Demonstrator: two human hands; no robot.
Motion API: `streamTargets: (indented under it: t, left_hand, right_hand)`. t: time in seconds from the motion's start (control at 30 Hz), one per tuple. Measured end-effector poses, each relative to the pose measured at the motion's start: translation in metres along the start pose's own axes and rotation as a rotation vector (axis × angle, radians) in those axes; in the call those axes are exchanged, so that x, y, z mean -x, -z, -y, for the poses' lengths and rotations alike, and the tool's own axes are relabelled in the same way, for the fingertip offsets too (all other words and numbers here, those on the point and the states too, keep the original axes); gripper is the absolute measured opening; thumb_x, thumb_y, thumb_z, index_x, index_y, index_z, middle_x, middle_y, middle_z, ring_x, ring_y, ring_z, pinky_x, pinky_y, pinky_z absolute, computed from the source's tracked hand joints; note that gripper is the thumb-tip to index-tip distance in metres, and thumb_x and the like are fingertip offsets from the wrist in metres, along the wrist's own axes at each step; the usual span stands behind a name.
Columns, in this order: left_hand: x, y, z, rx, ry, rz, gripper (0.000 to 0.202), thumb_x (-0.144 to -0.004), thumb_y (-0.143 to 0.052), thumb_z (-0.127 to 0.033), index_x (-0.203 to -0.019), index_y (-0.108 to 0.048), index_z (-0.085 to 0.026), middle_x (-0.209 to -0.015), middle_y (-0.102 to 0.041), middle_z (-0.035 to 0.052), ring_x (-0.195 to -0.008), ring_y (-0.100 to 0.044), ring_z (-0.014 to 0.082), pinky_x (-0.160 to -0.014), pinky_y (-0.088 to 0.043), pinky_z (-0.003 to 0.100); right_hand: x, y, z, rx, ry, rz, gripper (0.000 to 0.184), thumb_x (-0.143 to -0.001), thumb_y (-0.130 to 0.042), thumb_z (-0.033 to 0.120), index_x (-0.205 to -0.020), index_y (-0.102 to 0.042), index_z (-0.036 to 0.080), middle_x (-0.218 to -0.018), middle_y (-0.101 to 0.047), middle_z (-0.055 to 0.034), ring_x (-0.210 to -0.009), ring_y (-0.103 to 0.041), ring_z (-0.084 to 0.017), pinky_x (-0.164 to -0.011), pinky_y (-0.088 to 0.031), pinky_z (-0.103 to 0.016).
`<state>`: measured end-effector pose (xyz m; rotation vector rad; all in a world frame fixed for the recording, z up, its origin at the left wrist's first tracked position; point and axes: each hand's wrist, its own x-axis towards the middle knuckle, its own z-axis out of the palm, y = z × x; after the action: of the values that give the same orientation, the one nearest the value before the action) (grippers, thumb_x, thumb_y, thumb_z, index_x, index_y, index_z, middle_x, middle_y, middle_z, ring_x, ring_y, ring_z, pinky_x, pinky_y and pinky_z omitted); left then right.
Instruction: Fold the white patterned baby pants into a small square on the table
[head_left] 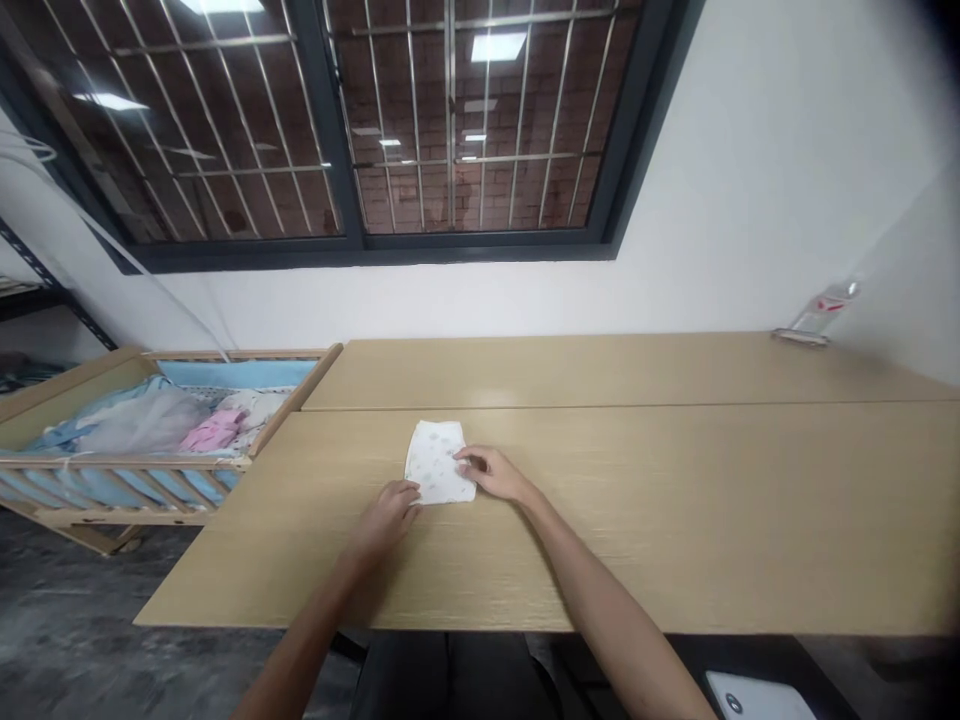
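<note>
A small folded white cloth with a faint print [437, 460] lies flat on the light wooden table [675, 500]. My left hand [390, 512] rests at the cloth's near left corner, its fingers curled on the edge. At the cloth's right edge my right hand [493, 472] lies with its fingers bent, the fingertips pressing on the fabric. Both forearms reach in from the bottom of the view.
A wooden baby crib [150, 440] with blue lining and pink and white clothes stands left of the table. A clear stand with a red label [814, 318] sits at the far right by the wall. A barred window [360, 130] is above. A white device [757, 695] lies below the table's near edge.
</note>
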<state>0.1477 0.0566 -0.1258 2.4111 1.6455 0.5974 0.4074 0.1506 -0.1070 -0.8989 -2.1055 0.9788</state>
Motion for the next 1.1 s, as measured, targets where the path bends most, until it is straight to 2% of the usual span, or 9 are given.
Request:
streamTargets:
  t: [0.23,0.3,0.4,0.5,0.6,0.77,0.83,0.97,1.1]
  left_hand:
    - [-0.029,0.021,0.005,0.066,-0.038,0.078,0.02,-0.096,-0.044,-0.024,-0.102,-0.063,-0.019,-0.108,-0.07,0.0111,-0.108,-0.063,0.0259,-0.1,-0.046,0.041]
    - [-0.036,0.026,0.008,0.105,-0.008,0.089,0.022,-0.097,-0.04,-0.026,-0.106,-0.06,-0.02,-0.106,-0.07,0.0101,-0.103,-0.064,0.025,-0.094,-0.047,0.038]
    - [-0.042,0.033,0.016,0.181,0.031,0.106,0.027,-0.1,-0.037,-0.034,-0.109,-0.058,-0.021,-0.102,-0.071,0.0077,-0.094,-0.065,0.0234,-0.087,-0.049,0.035]
    - [-0.044,0.038,0.025,0.278,0.048,0.136,0.037,-0.086,-0.064,-0.05,-0.11,-0.064,-0.022,-0.115,-0.071,0.0085,-0.105,-0.065,0.0268,-0.094,-0.048,0.036]
    - [-0.048,0.041,0.033,0.371,0.042,0.166,0.049,-0.069,-0.079,-0.053,-0.106,-0.071,-0.022,-0.118,-0.073,0.0072,-0.112,-0.063,0.0304,-0.098,-0.048,0.036]
    - [-0.072,0.039,0.041,0.48,0.048,0.147,0.048,-0.09,-0.055,-0.056,-0.108,-0.071,-0.015,-0.104,-0.076,0.0079,-0.092,-0.069,0.0243,-0.079,-0.053,0.031]
    - [-0.087,0.038,0.044,0.477,0.073,0.123,0.05,-0.091,-0.052,-0.055,-0.112,-0.068,-0.012,-0.102,-0.076,0.0091,-0.089,-0.068,0.0229,-0.075,-0.052,0.029]
    - [-0.113,0.032,0.048,0.363,0.172,0.072,0.036,-0.091,-0.055,-0.047,-0.095,-0.069,-0.014,-0.084,-0.072,0.0059,-0.075,-0.063,0.0197,-0.067,-0.046,0.027]
    - [-0.121,0.017,0.045,0.207,0.322,-0.018,0.022,-0.089,-0.059,-0.04,-0.086,-0.064,-0.019,-0.079,-0.069,0.0047,-0.075,-0.062,0.0203,-0.068,-0.043,0.028]
  right_hand:
    - [0.009,0.01,0.003,0.115,0.07,0.26,0.1,-0.061,-0.091,0.053,-0.148,-0.051,0.022,-0.15,-0.049,-0.0148,-0.14,-0.044,-0.031,-0.118,-0.035,-0.047]
    - [0.008,0.006,-0.003,0.139,0.078,0.25,0.091,-0.064,-0.091,0.048,-0.144,-0.055,0.023,-0.151,-0.048,-0.0138,-0.142,-0.043,-0.031,-0.119,-0.034,-0.047]
    - [0.005,0.0,-0.01,0.106,0.098,0.138,0.049,-0.083,-0.076,0.034,-0.13,-0.066,0.023,-0.14,-0.057,-0.0131,-0.132,-0.054,-0.026,-0.113,-0.041,-0.045]
    - [0.001,-0.005,-0.009,0.043,0.117,0.027,0.025,-0.091,-0.065,0.029,-0.113,-0.072,0.02,-0.124,-0.067,-0.0123,-0.117,-0.063,-0.025,-0.105,-0.048,-0.043]
    - [-0.002,-0.005,-0.003,0.013,0.065,0.004,0.026,-0.096,-0.059,0.038,-0.108,-0.072,0.019,-0.114,-0.072,-0.0099,-0.105,-0.067,-0.025,-0.097,-0.051,-0.041]
    - [-0.01,-0.003,-0.008,-0.019,-0.022,-0.037,0.038,-0.099,-0.05,0.048,-0.112,-0.069,0.018,-0.115,-0.074,-0.0095,-0.103,-0.067,-0.026,-0.094,-0.052,-0.04]
    - [-0.018,-0.003,-0.015,-0.009,-0.039,-0.092,0.038,-0.1,-0.048,0.046,-0.117,-0.066,0.017,-0.118,-0.072,-0.0102,-0.104,-0.067,-0.025,-0.094,-0.052,-0.038]
    - [-0.041,-0.008,-0.028,0.129,-0.19,-0.245,0.03,-0.098,-0.049,0.041,-0.111,-0.062,0.017,-0.106,-0.073,-0.0088,-0.093,-0.068,-0.022,-0.086,-0.053,-0.034]
    - [-0.058,-0.019,-0.035,0.22,-0.345,-0.395,0.028,-0.095,-0.051,0.037,-0.115,-0.056,0.018,-0.093,-0.07,-0.0077,-0.084,-0.067,-0.025,-0.079,-0.053,-0.037]
